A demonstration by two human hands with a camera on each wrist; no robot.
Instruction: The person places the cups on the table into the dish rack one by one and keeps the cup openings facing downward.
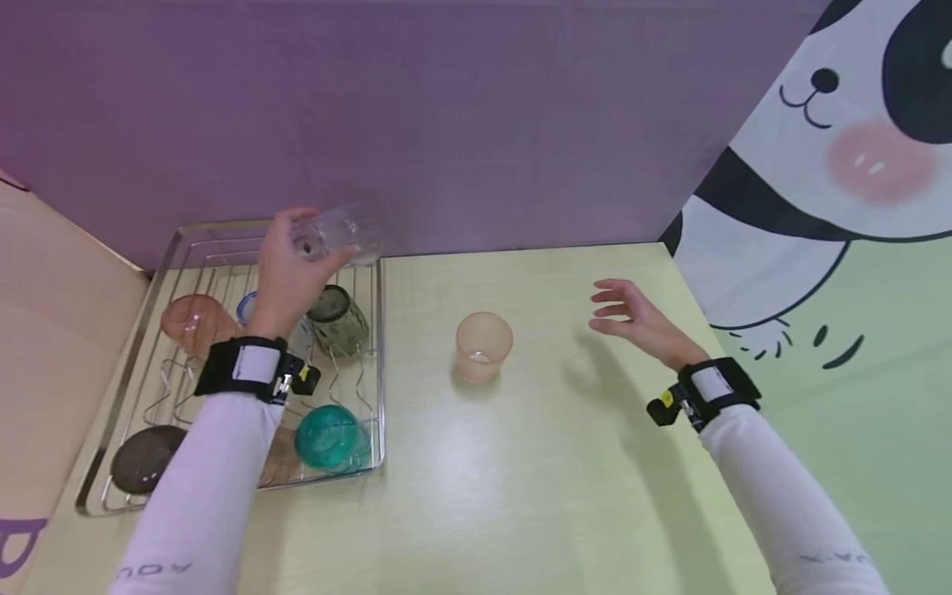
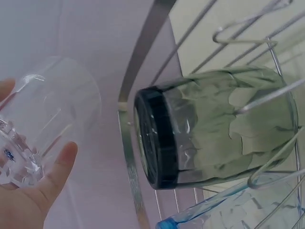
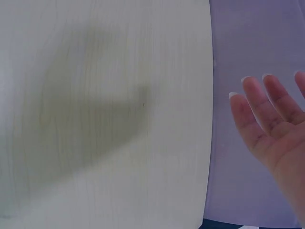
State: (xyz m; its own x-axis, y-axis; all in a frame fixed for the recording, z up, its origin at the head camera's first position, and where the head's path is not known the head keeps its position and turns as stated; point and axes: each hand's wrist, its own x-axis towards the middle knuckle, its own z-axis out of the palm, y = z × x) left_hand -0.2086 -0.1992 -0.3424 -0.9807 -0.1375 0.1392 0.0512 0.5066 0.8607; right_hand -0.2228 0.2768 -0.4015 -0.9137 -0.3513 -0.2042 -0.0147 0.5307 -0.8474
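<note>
My left hand (image 1: 292, 268) grips a clear cup (image 1: 348, 234) by its base, tilted sideways above the back of the wire rack (image 1: 381, 347). In the left wrist view the thumb and fingers wrap the base of that clear cup (image 2: 62, 102), its wide mouth pointing away. Just below it in the rack stands a dark grey-green glass (image 1: 338, 322), upside down. My right hand (image 1: 628, 314) hangs over the right side of the table with relaxed fingers and nothing in them. On the table between the hands stands a peach cup (image 1: 483, 343), mouth up.
Also in the rack are a pink cup (image 1: 195, 321), a blue-rimmed glass (image 1: 246, 307), a teal cup (image 1: 330, 438), a dark brown cup (image 1: 145, 459) and a brownish cup (image 1: 281, 459) partly behind my sleeve. A purple backdrop (image 1: 483, 124) rises along the table's back edge.
</note>
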